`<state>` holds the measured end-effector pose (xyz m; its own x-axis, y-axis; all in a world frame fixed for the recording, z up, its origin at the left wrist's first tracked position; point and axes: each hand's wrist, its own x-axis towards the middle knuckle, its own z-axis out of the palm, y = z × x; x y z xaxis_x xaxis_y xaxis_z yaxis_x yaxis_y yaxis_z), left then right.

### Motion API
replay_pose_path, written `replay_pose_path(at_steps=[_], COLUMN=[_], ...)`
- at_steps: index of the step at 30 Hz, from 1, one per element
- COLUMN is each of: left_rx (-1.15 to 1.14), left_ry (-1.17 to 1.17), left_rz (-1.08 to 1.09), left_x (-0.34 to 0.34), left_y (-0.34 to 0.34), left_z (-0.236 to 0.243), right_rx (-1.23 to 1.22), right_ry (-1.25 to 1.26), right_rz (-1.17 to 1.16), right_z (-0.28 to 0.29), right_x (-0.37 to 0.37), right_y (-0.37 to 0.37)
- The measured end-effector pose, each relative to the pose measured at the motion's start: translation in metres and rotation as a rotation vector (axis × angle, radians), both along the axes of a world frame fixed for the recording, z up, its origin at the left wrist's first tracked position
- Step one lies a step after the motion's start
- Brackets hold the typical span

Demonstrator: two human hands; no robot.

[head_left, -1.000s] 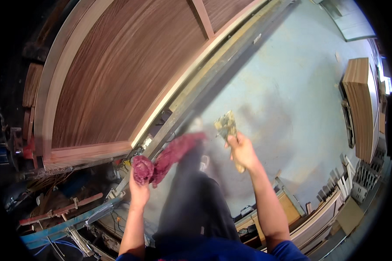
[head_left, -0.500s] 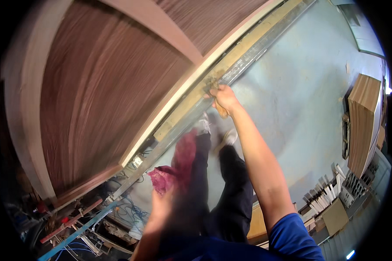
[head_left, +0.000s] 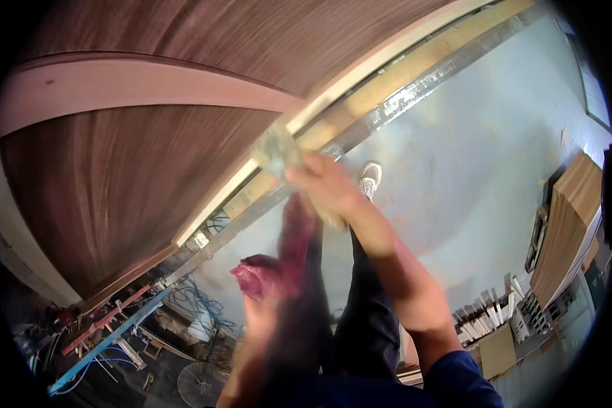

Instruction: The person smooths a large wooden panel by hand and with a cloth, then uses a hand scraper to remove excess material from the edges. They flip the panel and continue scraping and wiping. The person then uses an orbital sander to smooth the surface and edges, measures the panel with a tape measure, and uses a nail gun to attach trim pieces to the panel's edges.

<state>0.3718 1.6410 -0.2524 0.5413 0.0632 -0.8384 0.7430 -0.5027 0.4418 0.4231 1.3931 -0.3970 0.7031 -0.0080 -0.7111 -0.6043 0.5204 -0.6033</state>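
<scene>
Fingers around pale pad, at door edge.

Right hand raised, arm outstretched, fingers clenched; left hand low, blurred, fisted.

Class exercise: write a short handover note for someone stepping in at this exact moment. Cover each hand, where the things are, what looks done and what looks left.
Right hand: stretched out to the edge of the wooden panel, pressing a pale, blurred pad against the light edge strip; what the pad is cannot be told.
Left hand: low and blurred, gripping a dark red rag that hangs clear of the panel.
Panel: lies flat on a raised metal frame above the grey floor.
Done: the pad is at the edge.
Left: cannot tell how much of the edge has been treated; the rag is not on the wood.
</scene>
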Motion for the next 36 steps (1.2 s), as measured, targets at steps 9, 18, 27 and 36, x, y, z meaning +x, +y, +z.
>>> replay_pose_path(at_steps=[9, 18, 27, 36], left_rx=[0.058, 0.014, 0.059, -0.006], left_ry=[-0.176, -0.138, 0.009, -0.085], left_rz=[-0.468, -0.237, -0.301, -0.161], left_x=[0.044, 0.021, -0.005, -0.008], left_y=[-0.003, 0.043, 0.027, 0.052], left_z=[-0.031, -0.078, -0.074, -0.075], right_rx=[-0.155, -0.122, -0.15, -0.078], right_ry=[-0.434, 0.194, 0.098, 0.035], right_rz=[0.526, 0.059, -0.01, -0.021], right_z=[0.057, -0.1, -0.104, -0.045], right_x=[-0.104, 0.011, 0.029, 0.014], right_y=[0.025, -0.049, -0.03, -0.032])
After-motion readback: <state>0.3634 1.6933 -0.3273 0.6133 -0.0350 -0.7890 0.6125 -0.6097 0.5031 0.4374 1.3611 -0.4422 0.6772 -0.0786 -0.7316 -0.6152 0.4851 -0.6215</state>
